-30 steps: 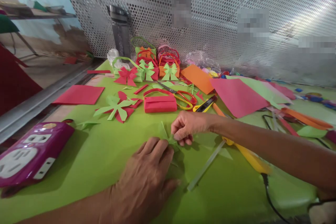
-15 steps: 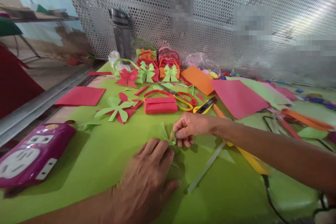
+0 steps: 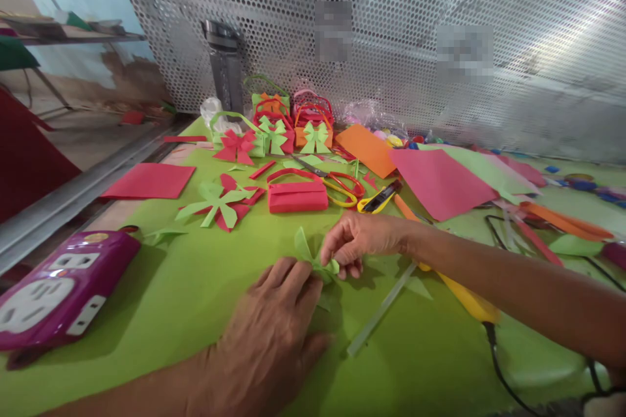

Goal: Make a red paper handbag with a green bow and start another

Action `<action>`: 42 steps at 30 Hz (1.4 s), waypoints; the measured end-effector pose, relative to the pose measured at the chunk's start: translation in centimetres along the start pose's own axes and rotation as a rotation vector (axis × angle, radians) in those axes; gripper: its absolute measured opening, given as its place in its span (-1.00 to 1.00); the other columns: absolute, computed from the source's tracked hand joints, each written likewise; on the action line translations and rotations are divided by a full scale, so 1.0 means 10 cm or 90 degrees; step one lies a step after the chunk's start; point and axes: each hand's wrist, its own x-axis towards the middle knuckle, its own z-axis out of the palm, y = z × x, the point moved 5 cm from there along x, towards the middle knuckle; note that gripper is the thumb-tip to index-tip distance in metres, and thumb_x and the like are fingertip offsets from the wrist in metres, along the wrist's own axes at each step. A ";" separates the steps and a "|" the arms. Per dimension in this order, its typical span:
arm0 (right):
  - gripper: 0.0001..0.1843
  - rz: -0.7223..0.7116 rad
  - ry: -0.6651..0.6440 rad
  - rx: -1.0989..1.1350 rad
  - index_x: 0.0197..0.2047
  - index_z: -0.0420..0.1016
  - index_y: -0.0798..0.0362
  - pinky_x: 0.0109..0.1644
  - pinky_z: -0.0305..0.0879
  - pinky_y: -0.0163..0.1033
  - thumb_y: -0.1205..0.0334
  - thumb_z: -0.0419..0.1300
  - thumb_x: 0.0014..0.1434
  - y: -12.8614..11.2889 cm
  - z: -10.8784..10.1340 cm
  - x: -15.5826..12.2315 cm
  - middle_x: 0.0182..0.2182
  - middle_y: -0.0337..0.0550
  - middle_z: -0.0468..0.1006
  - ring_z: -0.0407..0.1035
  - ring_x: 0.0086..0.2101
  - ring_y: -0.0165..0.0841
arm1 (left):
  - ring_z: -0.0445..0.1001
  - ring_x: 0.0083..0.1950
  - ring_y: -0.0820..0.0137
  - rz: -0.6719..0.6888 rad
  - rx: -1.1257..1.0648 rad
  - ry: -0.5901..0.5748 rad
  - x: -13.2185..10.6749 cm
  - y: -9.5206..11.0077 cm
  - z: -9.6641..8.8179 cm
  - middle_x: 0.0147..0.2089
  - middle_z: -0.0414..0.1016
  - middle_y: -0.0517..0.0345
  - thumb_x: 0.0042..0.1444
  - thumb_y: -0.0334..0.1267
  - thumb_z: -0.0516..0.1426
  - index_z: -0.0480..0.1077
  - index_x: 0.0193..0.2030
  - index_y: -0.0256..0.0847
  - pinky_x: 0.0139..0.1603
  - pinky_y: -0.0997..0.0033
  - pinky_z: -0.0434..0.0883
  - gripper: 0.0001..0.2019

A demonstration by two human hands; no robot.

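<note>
A small light green paper cut-out [image 3: 304, 246] with petal-like arms lies in front of me between my hands. My left hand [image 3: 278, 306] rests on the table with its fingertips pressed over the cut-out's near left side, its thumb apart. Thumb and fingers of my right hand [image 3: 353, 244] pinch one arm of the cut-out from the right. Part of the shape is hidden under the fingers. Just beyond stands a small red paper handbag [image 3: 298, 197] with a handle. A yellow glue gun [image 3: 467, 296] with a clear glue stick [image 3: 381, 309] lies under my right forearm.
Scissors [image 3: 345, 186] and a box cutter [image 3: 380, 197] lie behind the hands. Paper handbags with bows [image 3: 315, 135] stand at the back, beside a bottle [image 3: 225, 68]. Left are a purple power strip [image 3: 110, 267] and flower cut-outs [image 3: 215, 203]; right, pink paper [image 3: 440, 182].
The right fingers have shifted slightly on the cut-out, and its curled arm now shows below them. The upright petal stands out more plainly. The left hand stays almost where it was.
</note>
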 end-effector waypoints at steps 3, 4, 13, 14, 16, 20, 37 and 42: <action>-0.77 -0.021 0.001 0.012 -0.34 0.56 0.16 -0.53 0.37 -0.47 0.21 0.38 -0.08 -0.01 -0.01 0.01 -0.57 -0.25 0.58 0.43 -0.61 -0.53 | 0.27 -0.06 0.13 0.000 0.004 0.002 0.00 0.00 0.00 -0.08 0.34 0.00 0.03 -0.24 0.23 0.34 -0.09 -0.26 -0.09 0.02 0.39 -0.69; -0.78 -0.027 0.005 0.013 -0.36 0.55 0.16 -0.54 0.36 -0.47 0.21 0.39 -0.08 -0.01 -0.01 0.01 -0.58 -0.26 0.57 0.42 -0.61 -0.53 | 0.28 -0.06 0.13 0.000 0.006 0.002 0.00 0.00 0.01 -0.08 0.34 0.00 0.03 -0.25 0.23 0.35 -0.10 -0.26 -0.09 0.02 0.39 -0.70; -0.79 -0.023 -0.007 -0.033 -0.28 0.56 0.14 -0.54 0.32 -0.50 0.38 0.32 -0.07 -0.04 0.01 0.01 -0.54 -0.30 0.57 0.39 -0.62 -0.58 | 0.29 -0.08 0.14 0.004 0.012 -0.002 0.01 0.00 -0.01 -0.11 0.34 0.01 0.04 -0.23 0.21 0.37 -0.13 -0.24 -0.11 0.03 0.40 -0.73; -0.76 -0.021 -0.013 -0.047 -0.24 0.56 0.13 -0.54 0.32 -0.50 0.38 0.32 -0.07 -0.04 0.01 0.02 -0.54 -0.30 0.58 0.39 -0.62 -0.58 | 0.29 -0.08 0.14 0.002 0.015 -0.001 0.01 0.00 -0.01 -0.11 0.35 0.01 0.03 -0.23 0.22 0.37 -0.13 -0.24 -0.11 0.03 0.40 -0.74; -0.72 -0.017 -0.020 -0.070 -0.19 0.56 0.11 -0.55 0.32 -0.49 0.37 0.31 -0.04 -0.05 0.00 0.04 -0.54 -0.31 0.58 0.39 -0.62 -0.58 | 0.29 -0.08 0.14 -0.003 0.018 -0.005 0.01 0.00 -0.01 -0.10 0.35 0.02 0.01 -0.23 0.23 0.37 -0.12 -0.24 -0.11 0.03 0.40 -0.71; -0.83 -0.008 0.002 -0.061 -0.30 0.55 0.14 -0.58 0.29 -0.50 0.33 0.31 -0.05 -0.06 -0.02 0.08 -0.58 -0.31 0.56 0.38 -0.65 -0.57 | 0.28 -0.08 0.16 -0.004 0.011 -0.010 0.01 0.00 -0.01 -0.09 0.35 0.03 0.02 -0.24 0.23 0.35 -0.10 -0.24 -0.09 0.04 0.39 -0.70; -0.78 -0.012 -0.024 -0.069 -0.36 0.53 0.16 -0.62 0.23 -0.50 0.25 0.36 -0.10 -0.07 0.02 0.10 -0.60 -0.31 0.55 0.33 -0.68 -0.59 | 0.28 -0.08 0.13 0.009 0.009 -0.015 0.02 0.01 -0.01 -0.10 0.34 -0.01 0.05 -0.25 0.21 0.36 -0.07 -0.28 -0.10 0.00 0.39 -0.70; -0.83 0.002 -0.013 -0.094 -0.42 0.48 0.16 -0.58 0.24 -0.48 0.27 0.33 -0.10 -0.10 0.03 0.09 -0.61 -0.32 0.52 0.33 -0.66 -0.59 | 0.28 -0.06 0.12 0.002 0.008 -0.021 0.01 0.01 -0.02 -0.09 0.35 -0.02 0.02 -0.27 0.22 0.36 -0.10 -0.28 -0.09 0.00 0.40 -0.70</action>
